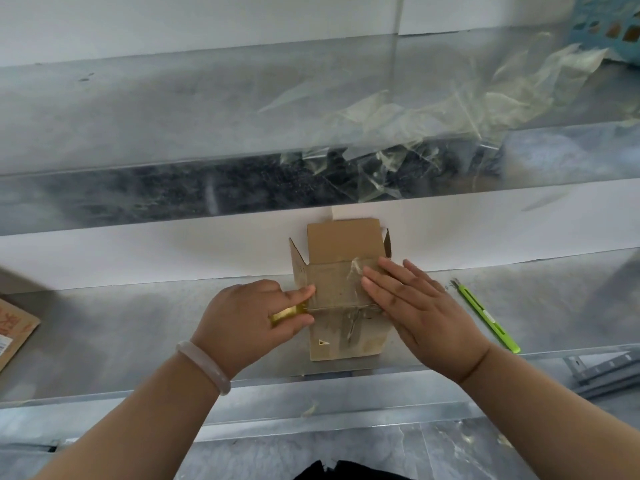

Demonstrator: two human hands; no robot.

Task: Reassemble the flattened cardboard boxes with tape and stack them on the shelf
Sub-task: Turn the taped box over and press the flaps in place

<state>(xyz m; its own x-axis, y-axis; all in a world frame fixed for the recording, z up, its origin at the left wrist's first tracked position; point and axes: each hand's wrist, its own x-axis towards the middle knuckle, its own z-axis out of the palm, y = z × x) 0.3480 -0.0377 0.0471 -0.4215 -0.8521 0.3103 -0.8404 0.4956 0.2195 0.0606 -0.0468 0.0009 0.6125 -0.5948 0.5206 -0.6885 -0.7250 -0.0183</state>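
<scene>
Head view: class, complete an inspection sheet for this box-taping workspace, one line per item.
Surface: metal shelf, scuffed; the box rests on it.
Job's things: cardboard box, far flaps open, clear tape over its seam; yellowish tape roll.
Clutter: green cutter right of the box; tape scraps on the upper shelf; flat cardboard at the left edge.
Hands: left hand grips the roll; right hand lies flat on the box.
Cables: nothing seen.
Surroundings: white wall; blue basket.
</scene>
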